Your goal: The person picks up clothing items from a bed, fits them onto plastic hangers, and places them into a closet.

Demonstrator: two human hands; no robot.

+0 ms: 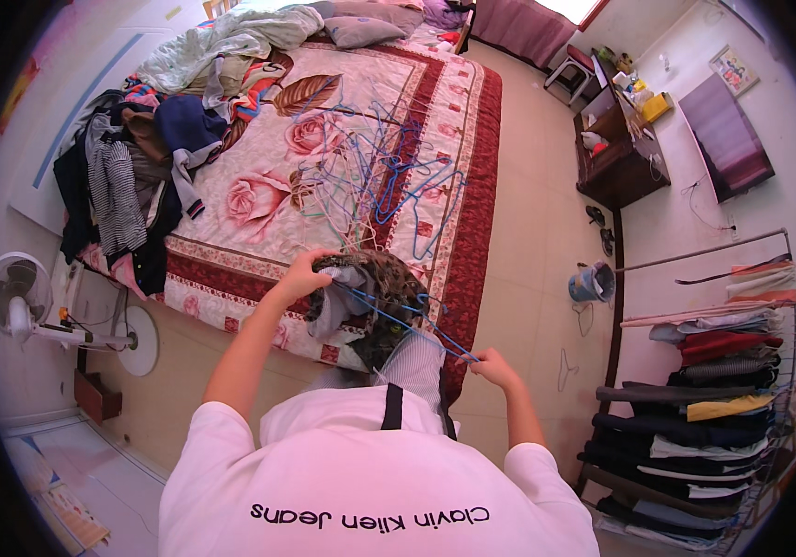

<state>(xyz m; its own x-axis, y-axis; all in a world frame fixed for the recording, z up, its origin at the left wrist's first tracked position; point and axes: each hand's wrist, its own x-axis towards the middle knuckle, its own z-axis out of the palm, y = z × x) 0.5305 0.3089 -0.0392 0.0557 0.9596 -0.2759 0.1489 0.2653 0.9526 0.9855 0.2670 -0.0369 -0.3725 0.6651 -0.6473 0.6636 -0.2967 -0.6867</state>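
Note:
My left hand is closed on the edge of a dark, camouflage-patterned garment with a pale grey lining, held over the near edge of the bed. In my right hand I grip one end of a blue clothes hanger. The hanger stretches leftward across the garment, its other end at the garment's opening near my left hand. Just beyond, a tangled heap of loose hangers, mostly blue with some white and green, lies on the floral bedspread.
A pile of clothes covers the bed's left side, near a white fan. To the right stands a rack of hanging clothes. A blue bin and a stray hanger are on the floor. A brown desk stands farther back.

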